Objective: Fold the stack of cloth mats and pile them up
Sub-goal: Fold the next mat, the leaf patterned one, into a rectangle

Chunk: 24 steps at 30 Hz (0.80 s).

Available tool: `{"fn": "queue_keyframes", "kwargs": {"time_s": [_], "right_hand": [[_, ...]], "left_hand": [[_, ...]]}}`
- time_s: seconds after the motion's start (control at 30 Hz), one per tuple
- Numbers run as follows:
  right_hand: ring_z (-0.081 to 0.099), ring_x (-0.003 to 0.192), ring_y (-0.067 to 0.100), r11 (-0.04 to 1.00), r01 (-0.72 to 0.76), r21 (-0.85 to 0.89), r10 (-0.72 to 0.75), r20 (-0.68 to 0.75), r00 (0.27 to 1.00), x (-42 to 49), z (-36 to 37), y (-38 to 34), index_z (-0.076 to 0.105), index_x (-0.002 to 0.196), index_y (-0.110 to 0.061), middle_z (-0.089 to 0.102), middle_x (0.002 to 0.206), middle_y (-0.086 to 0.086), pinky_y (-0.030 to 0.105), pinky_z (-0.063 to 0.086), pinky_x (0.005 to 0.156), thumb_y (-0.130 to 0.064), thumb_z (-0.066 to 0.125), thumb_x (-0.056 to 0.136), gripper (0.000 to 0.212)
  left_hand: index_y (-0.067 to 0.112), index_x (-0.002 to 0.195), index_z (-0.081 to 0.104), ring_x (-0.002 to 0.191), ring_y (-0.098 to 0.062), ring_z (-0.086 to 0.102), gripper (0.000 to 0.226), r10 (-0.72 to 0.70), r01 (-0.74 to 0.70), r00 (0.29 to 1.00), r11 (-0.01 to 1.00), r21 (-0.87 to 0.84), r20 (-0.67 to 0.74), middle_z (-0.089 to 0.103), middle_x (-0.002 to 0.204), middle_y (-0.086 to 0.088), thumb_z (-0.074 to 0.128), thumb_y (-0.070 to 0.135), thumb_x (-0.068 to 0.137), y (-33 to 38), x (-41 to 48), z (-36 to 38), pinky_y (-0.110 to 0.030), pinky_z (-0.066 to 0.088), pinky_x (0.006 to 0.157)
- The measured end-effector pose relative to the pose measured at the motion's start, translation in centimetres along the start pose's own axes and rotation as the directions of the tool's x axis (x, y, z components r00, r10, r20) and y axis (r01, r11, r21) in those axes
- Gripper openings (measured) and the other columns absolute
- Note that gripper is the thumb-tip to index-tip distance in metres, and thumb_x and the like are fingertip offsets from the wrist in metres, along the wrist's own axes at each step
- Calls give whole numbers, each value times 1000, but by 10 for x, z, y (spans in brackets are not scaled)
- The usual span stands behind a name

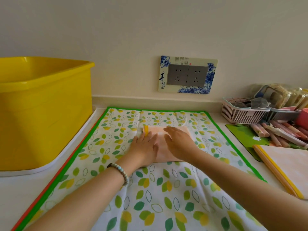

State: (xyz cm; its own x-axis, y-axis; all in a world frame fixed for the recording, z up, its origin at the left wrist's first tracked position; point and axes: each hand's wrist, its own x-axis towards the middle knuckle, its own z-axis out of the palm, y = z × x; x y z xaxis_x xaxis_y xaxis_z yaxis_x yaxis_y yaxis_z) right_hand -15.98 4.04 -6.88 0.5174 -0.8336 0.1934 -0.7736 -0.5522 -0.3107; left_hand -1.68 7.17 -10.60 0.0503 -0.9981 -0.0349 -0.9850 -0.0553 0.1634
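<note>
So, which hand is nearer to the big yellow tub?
Left. The left hand presses the folded peach mat on the side toward the yellow tub; the right hand presses the same mat, farther from it.

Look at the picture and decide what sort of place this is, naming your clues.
Probably a home worktop against a wall: a double wall socket in a decorated frame, a yellow plastic tub, and a small pink basket of odds and ends beside the leaf-print cloth.
</note>
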Motion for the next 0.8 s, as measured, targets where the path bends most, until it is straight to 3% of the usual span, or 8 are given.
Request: {"fn": "queue_keyframes", "kwargs": {"time_s": [0.13, 0.3, 0.5, 0.6, 0.7, 0.8], "right_hand": [[15, 144, 19, 987, -29, -158, 48, 114, 992, 11, 28, -5, 23, 147, -10, 18, 157, 6, 34, 10, 117, -25, 22, 100, 49], [-2, 146, 13, 992, -41, -122, 63, 182, 981, 12, 36, 12, 5, 151, -15, -1, 159, 0, 31, -3, 116, -39, 11, 101, 56], [-5, 145, 12, 970, -133, -202, 173, 195, 965, 5, 14, 64, -4, 151, -17, -9, 159, -2, 33, -4, 117, -46, 11, 100, 60], [-5, 145, 12, 971, -127, -201, 168, 202, 965, 4, 13, 68, -5, 150, -17, -9, 158, -2, 32, -4, 118, -45, 11, 100, 60], [-5, 145, 12, 973, -131, -188, 167, 188, 968, 4, 15, 66, -4, 151, -17, -9, 158, -2, 32, -4, 118, -44, 11, 100, 60], [-5, 145, 12, 975, -131, -182, 165, 186, 969, 3, 15, 67, -4, 151, -17, -9, 158, -2, 33, -4, 118, -44, 11, 100, 59]], "left_hand": [[28, 151, 4, 146, -19, -7, 51, 17, -19, 999, 999, -42, -30, -3, 160, 4, 10, 37, 102, -2, -1, 2, -41, -3, 117], [29, 151, 5, 146, -16, -7, 52, 9, -11, 999, 999, -44, -39, -4, 160, 5, 13, 37, 101, -3, 0, 1, -39, -4, 117], [29, 152, 2, 146, -17, -7, 54, 5, -4, 1000, 1000, -24, 14, -6, 159, 4, 14, 36, 100, -1, -3, -5, -40, -2, 117], [23, 150, 20, 144, -22, 12, 52, -5, 5, 1000, 1000, 10, 10, 14, 158, -3, 18, 38, 100, 3, 5, -15, -43, 11, 116], [16, 140, 35, 133, -26, 30, 46, 4, 1, 992, 999, 35, -123, 32, 147, -8, 20, 35, 101, 6, 22, -27, -41, 24, 109], [20, 151, 12, 145, -20, 5, 50, 21, -23, 998, 999, -41, -64, 5, 159, -1, 15, 31, 102, 1, 35, -22, -43, 6, 117]]}}
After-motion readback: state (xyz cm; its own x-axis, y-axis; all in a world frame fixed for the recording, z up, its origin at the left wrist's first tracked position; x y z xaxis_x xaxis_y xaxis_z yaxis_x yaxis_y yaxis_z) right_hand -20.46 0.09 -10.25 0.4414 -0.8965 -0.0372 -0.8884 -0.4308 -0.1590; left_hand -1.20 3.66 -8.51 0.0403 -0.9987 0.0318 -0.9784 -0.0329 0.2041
